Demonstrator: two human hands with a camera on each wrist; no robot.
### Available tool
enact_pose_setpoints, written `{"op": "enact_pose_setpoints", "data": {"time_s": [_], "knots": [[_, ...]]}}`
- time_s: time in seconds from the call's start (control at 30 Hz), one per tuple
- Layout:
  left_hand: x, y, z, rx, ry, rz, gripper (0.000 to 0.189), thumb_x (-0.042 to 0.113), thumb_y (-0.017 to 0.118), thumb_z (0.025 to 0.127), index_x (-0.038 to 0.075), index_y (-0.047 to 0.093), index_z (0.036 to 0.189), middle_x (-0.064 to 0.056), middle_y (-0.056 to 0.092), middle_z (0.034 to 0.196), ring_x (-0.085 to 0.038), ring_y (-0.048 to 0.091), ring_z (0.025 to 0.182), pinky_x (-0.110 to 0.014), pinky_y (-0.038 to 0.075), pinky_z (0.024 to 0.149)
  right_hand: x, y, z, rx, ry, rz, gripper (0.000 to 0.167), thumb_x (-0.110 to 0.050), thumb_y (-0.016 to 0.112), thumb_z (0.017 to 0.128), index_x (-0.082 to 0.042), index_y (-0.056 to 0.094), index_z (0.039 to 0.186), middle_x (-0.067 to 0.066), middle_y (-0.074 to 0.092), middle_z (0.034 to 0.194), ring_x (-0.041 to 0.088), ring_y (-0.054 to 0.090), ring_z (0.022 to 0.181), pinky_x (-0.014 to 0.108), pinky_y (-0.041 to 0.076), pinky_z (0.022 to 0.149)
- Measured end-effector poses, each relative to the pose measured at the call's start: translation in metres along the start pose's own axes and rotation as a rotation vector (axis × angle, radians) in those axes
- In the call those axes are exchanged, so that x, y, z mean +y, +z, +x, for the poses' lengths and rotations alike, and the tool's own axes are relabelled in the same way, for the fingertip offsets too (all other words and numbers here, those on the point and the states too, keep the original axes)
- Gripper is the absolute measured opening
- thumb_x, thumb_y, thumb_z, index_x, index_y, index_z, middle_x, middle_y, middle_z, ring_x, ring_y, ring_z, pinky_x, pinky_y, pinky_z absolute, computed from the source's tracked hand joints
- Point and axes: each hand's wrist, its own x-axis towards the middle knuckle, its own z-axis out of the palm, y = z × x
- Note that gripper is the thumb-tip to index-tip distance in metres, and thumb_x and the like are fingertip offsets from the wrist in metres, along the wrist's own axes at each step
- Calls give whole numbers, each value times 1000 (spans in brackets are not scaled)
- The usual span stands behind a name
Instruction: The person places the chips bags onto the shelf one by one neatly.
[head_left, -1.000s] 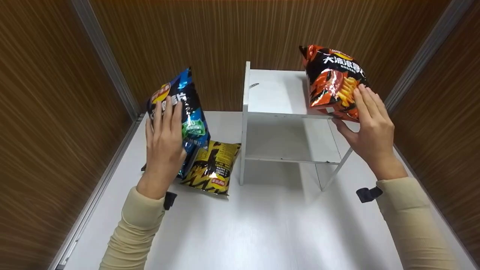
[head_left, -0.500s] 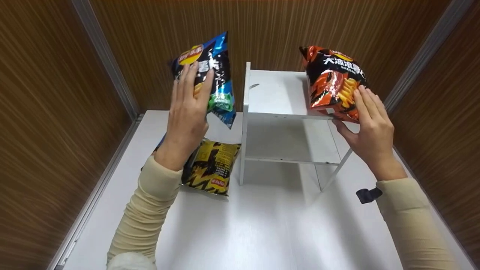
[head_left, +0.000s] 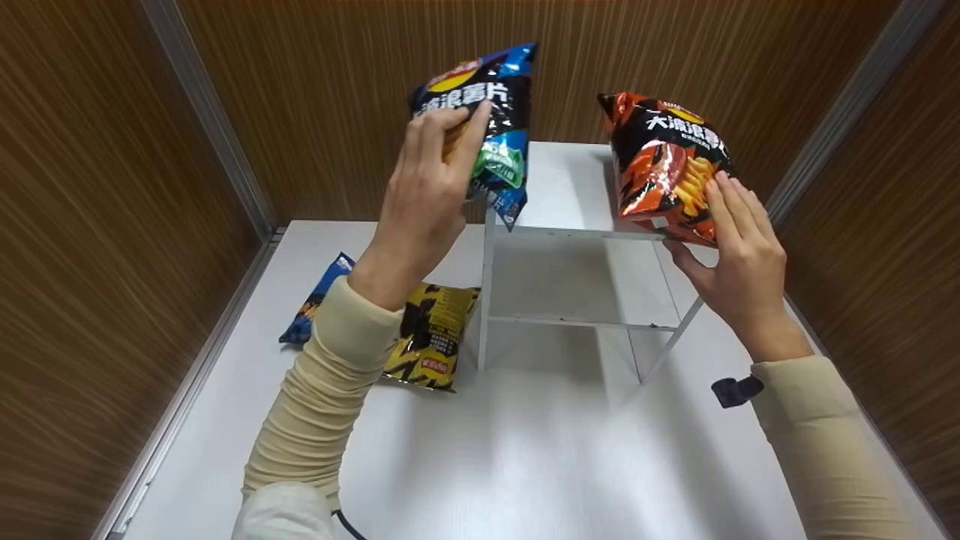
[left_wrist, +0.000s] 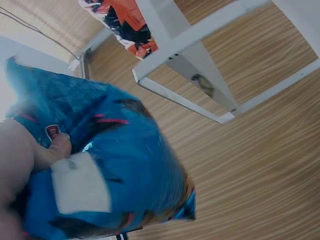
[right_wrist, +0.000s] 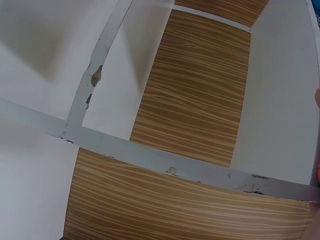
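Note:
My left hand (head_left: 424, 191) grips a blue and black chip bag (head_left: 508, 112), raised at the left side of the white shelf (head_left: 566, 180). Fingers lie over the printed front, while the left wrist view shows the thumb (left_wrist: 59, 145) pressed against the blue back (left_wrist: 140, 155). On the right, a red and black chip bag (head_left: 660, 169) stands tilted at the right end of the shelf top. Straight fingers of my right hand (head_left: 750, 274) rest on its lower right front, and the thumb lies at its bottom edge beside the shelf's front.
A yellow and black chip bag (head_left: 439, 330) lies on the white surface left of the shelf. Another blue bag (head_left: 313, 304) lies farther left, partly behind my left forearm. Below the top is a lower shelf board (head_left: 585, 300). Wood-grain walls (head_left: 315, 97) enclose the space.
My left hand has lifted the blue and black chip bag off the pile and carried it up and right toward the shelf top. The right hand and red bag have stayed put.

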Motion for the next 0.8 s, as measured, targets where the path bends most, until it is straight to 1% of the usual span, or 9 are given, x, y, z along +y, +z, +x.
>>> {"op": "enact_pose_setpoints", "data": {"time_s": [0.13, 0.2, 0.3, 0.4, 0.47, 0.53, 0.67, 0.8], "knots": [[10, 5, 7, 42, 81, 72, 53, 5, 55, 99, 9, 42, 150, -15, 47, 142, -29, 42, 138, -42, 31, 121, 0, 0, 0, -3, 4, -1, 78, -19, 81, 81, -7, 43, 149, 13, 44, 154, 34, 42, 143, 41, 26, 124], [15, 9, 10, 65, 120, 118, 47, 10, 52, 101, 8, 45, 148, -14, 51, 141, -28, 46, 137, -44, 32, 121, -1, -1, -1, -5, 7, 0, 79, -18, 81, 81, -7, 43, 149, 12, 44, 154, 34, 42, 143, 41, 26, 124], [23, 15, 13, 98, 162, 189, 42, 9, 45, 104, 8, 48, 146, -11, 57, 140, -25, 51, 134, -45, 36, 118, -1, -2, 0, -3, 6, 2, 79, -18, 81, 81, -8, 43, 149, 12, 44, 155, 34, 42, 143, 41, 27, 124], [33, 21, 16, 98, 183, 252, 43, 7, 42, 104, 9, 47, 147, -8, 57, 142, -23, 51, 135, -46, 38, 117, 0, -3, 0, 1, 7, 2, 79, -18, 81, 81, -7, 44, 149, 12, 44, 154, 34, 42, 143, 41, 27, 124], [40, 25, 19, 79, 189, 282, 44, 7, 43, 104, 10, 45, 148, -7, 56, 144, -22, 50, 137, -48, 38, 117, 0, -4, 0, 2, 6, -1, 78, -19, 81, 81, -7, 44, 149, 12, 45, 154, 34, 42, 142, 41, 27, 124], [47, 28, 21, 41, 192, 301, 46, 10, 47, 104, 11, 43, 150, -6, 54, 147, -22, 48, 138, -49, 37, 117, 1, -4, 0, 2, 9, -2, 78, -20, 81, 81, -7, 44, 149, 12, 45, 154, 34, 42, 143, 41, 27, 124], [60, 37, 24, -25, 190, 313, 49, 13, 52, 102, 11, 41, 151, -5, 52, 149, -20, 48, 139, -50, 38, 116, 0, -4, 0, -1, 11, -9, 78, -21, 81, 82, -7, 44, 149, 12, 45, 154, 34, 42, 143, 41, 27, 124], [67, 47, 21, -55, 168, 310, 47, 10, 50, 103, 8, 43, 149, -6, 52, 149, -20, 49, 139, -48, 41, 114, -2, -3, 0, -11, 11, -15, 79, -22, 81, 82, -8, 42, 150, 12, 44, 155, 34, 42, 143, 41, 27, 124]]}}
